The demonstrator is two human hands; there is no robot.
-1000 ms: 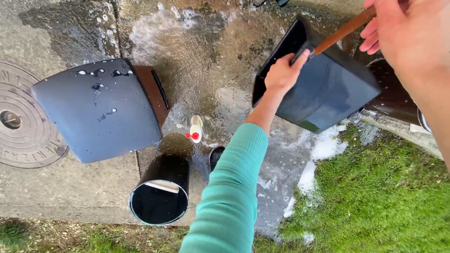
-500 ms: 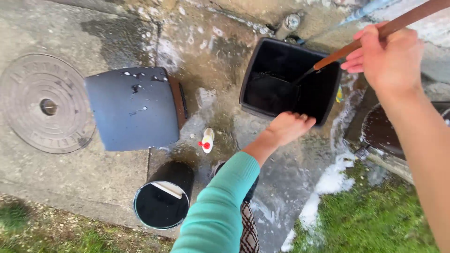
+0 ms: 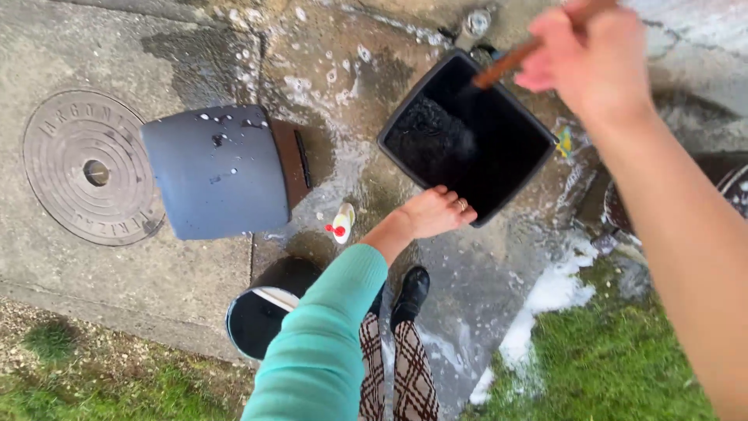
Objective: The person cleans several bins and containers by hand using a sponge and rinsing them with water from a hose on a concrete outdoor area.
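A black square bin [image 3: 523,140] stands upright on wet concrete, its opening facing up. My left hand [image 3: 435,211], in a teal sleeve, grips the bin's near rim. My right hand [image 3: 586,56] holds a brown wooden handle [image 3: 506,64] that reaches down into the bin; the dark brush head [image 3: 436,129] at its end looks blurred inside.
A grey bin [image 3: 218,171] lies on its side to the left, beside a round metal manhole cover [image 3: 86,168]. A small white bottle with a red cap [image 3: 341,224] lies on the ground. A black bucket [image 3: 261,316] stands near my feet. Soap foam [image 3: 545,292] borders the grass at right.
The black bin went from tilted and lifted to standing on the ground. My left hand moved from its side to its near rim. The handle now points down into it.
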